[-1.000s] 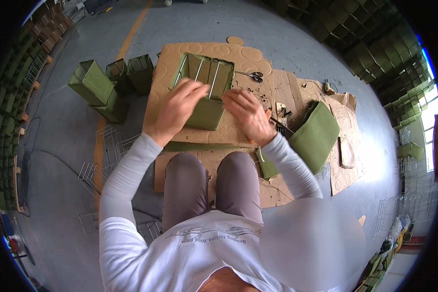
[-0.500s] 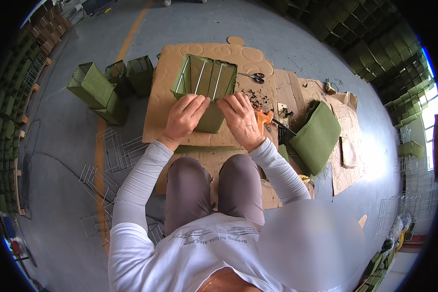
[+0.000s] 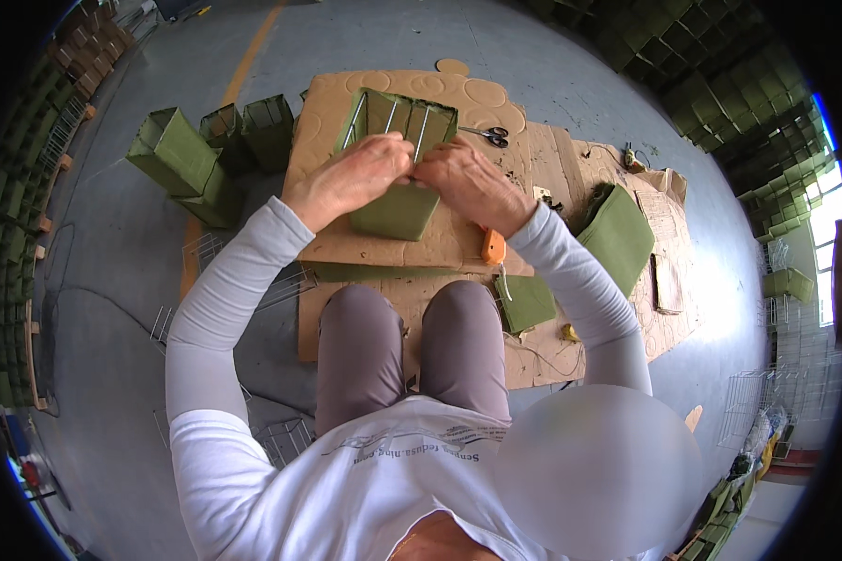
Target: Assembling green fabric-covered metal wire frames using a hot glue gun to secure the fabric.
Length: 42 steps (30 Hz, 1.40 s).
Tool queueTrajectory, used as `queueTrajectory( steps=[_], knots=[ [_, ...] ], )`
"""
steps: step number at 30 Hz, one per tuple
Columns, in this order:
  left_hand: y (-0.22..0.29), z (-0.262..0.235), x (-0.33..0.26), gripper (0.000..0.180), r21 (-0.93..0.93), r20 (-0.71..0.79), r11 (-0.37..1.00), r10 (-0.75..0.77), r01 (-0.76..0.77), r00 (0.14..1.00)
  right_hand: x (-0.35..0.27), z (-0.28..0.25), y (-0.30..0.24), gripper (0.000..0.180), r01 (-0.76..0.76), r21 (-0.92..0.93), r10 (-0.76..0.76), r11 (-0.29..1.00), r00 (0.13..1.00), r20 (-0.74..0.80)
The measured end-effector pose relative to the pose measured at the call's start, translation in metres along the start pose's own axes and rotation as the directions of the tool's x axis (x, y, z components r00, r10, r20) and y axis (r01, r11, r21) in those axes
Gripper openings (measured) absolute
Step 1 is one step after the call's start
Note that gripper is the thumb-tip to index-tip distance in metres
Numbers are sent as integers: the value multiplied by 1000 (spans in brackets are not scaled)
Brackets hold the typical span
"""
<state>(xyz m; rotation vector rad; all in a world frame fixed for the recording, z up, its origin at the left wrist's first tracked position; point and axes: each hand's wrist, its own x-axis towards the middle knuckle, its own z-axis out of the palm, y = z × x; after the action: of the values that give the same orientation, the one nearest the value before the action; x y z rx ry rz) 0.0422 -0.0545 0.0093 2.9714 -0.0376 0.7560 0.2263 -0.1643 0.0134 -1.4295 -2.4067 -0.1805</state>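
- Underneath everything, a grey concrete floor (image 3: 140, 280) carries a spread of flattened cardboard sheets (image 3: 440, 248) in front of a kneeling person in a white long-sleeved top and grey trousers.
- Around the edges, rows of green boxes (image 3: 720, 84) are stacked at the upper right and along the far left.
- Left of the cardboard stand three finished green fabric boxes (image 3: 173, 154), open tops up; what is inside them cannot be made out.
- Centred on the cardboard lies a green fabric-covered wire basket (image 3: 398, 154) on its side, long axis running away from the person, open mouth pointing away and showing bare wire bars inside and nothing else.
- Right of the knees, a folded green fabric piece (image 3: 617, 234) lies on the cardboard, with a smaller one (image 3: 526, 301) nearer the knee.
- The left hand (image 3: 351, 178) is closed on the basket's near fabric edge.
- The right hand (image 3: 472, 182) pinches the same edge, just beside the left hand.
- An orange-handled tool (image 3: 492, 246) lies under the right wrist.
- Scissors (image 3: 488, 136) lie beyond the basket.
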Motion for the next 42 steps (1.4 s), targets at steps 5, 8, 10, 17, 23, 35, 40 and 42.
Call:
queueTrajectory(
  steps=[5,8,10,17,23,35,40,42],
  knots=[
    [47,-24,-36,18,76,-640,954,-177,290,748,-27,-7,-28,17,-145,87,170,986,845,-508],
    [58,10,-70,28,72,-648,951,-186,302,738,-38,24,-41,28,-143,105,177,984,804,-568],
    [58,21,-75,27,123,-605,951,-155,284,781,-28,38,-53,31,-114,82,141,990,785,-604],
    [37,33,-46,31,163,-521,953,-138,256,843,-8,52,-43,34,-180,-13,149,984,851,-503],
    [24,11,-28,10,129,-230,981,-110,142,967,0,33,-30,20,-146,79,164,986,929,-333],
    [26,-10,-16,15,-184,-137,962,-228,201,964,-18,-17,-20,16,-225,405,428,886,735,-526],
    [59,17,-47,34,130,-510,964,-136,232,849,-48,23,-36,31,-134,71,151,988,831,-535],
    [54,24,-42,34,160,-473,961,-125,224,872,-42,32,-36,30,-147,46,149,988,840,-521]
  ],
)
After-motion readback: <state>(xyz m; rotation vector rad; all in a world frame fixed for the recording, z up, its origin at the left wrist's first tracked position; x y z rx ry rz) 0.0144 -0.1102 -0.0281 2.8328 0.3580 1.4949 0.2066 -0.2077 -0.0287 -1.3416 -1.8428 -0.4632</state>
